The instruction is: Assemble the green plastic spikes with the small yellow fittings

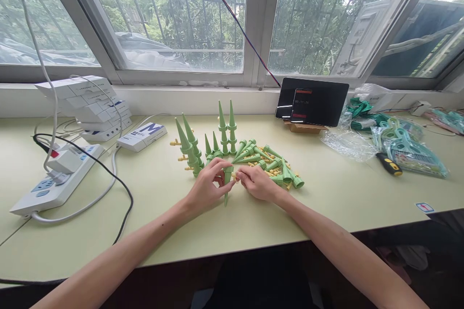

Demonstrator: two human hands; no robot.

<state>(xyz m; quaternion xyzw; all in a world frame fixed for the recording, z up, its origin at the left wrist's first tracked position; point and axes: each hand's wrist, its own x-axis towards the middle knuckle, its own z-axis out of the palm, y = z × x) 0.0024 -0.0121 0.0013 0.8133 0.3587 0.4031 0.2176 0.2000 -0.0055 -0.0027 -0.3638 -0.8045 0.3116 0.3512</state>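
Note:
My left hand (209, 181) is closed around a green plastic watering spike (227, 174), its tip pointing down toward the table. Against the spike's side, my right hand (257, 182) pinches a small yellow valve (234, 176); whether it is seated in the spike I cannot tell. Behind my left hand stand stacked green spikes (186, 145) with yellow valves sticking out to the left. Two more tall stacks (227, 130) rise farther back. Beyond my right hand lies a loose heap of green spikes (275, 164) mixed with yellow valves.
At left are a power strip (47, 183) with cables, a flat white box (142, 136) and stacked white boxes (87, 106). A tablet with a phone (311, 101) leans at the back. Bagged green items (406, 147) and a yellow-black handle (389, 164) lie right. Windows border the table.

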